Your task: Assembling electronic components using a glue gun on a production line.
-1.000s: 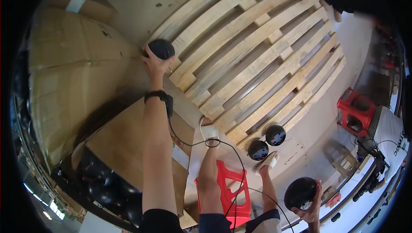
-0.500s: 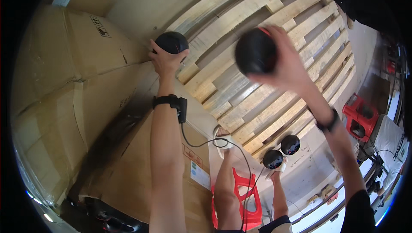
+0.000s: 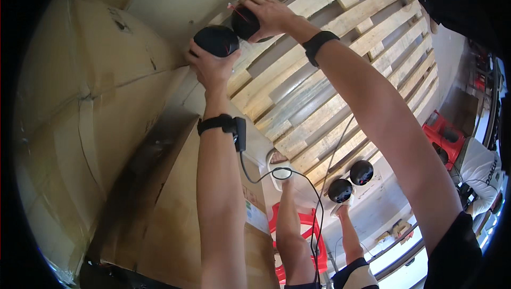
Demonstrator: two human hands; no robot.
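Observation:
At the far edge of the pallet, my left hand (image 3: 213,69) is wrapped round the near side of a black ball-shaped object (image 3: 217,40) with a thin red strand on it. Beside it, my right hand (image 3: 272,16) grips a second black ball-shaped object (image 3: 244,23), fingers over its top and thumb below. A thin red wire sticks out from its upper left. The two round objects are touching or almost so. Black straps circle both wrists; the left one carries a small black box (image 3: 240,134) with a cable running down.
A slatted wooden pallet (image 3: 314,79) lies under my right arm. Large cardboard boxes (image 3: 128,97) stand along the left. Two more black balls (image 3: 361,172) rest on the floor near my feet. Red plastic stools (image 3: 444,139) stand at the right and beneath me.
My right hand has swung left and away from me with its black ball, from over the pallet's middle to beside the left-hand ball. My left hand has shifted slightly right, still holding.

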